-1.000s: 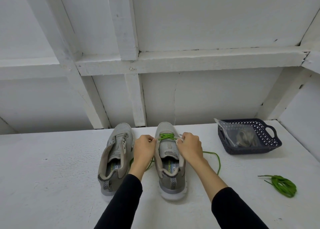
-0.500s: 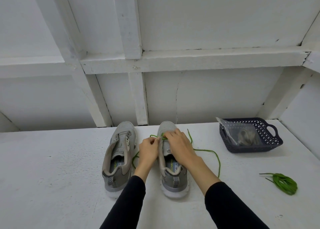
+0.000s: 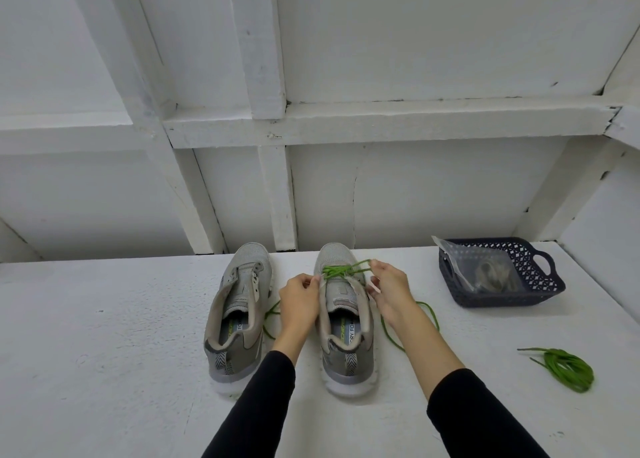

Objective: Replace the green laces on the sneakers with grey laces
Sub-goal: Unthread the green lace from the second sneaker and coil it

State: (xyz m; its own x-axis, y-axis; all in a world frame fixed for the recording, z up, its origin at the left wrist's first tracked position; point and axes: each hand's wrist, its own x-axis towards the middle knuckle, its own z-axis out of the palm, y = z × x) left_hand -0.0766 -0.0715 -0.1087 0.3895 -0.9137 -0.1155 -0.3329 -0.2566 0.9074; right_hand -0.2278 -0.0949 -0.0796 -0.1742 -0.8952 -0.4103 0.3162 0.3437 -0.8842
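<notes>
Unlacing the right sneaker [image 3: 346,322] near the table's [image 3: 104,353] back edge: you're pinching the green lace [image 3: 341,270] with both your left hand [image 3: 298,301] and your right hand [image 3: 389,289]. It's limp and light, probably snagging at eyelets, so be gripping close to them.

Behind the left hand [image 3: 298,300], hidden stretch of green lace [image 3: 341,270]; too blurred inside clear bag [image 3: 485,270] to identify; sleeves [image 3: 256,409] cut off at bottom edge
</notes>
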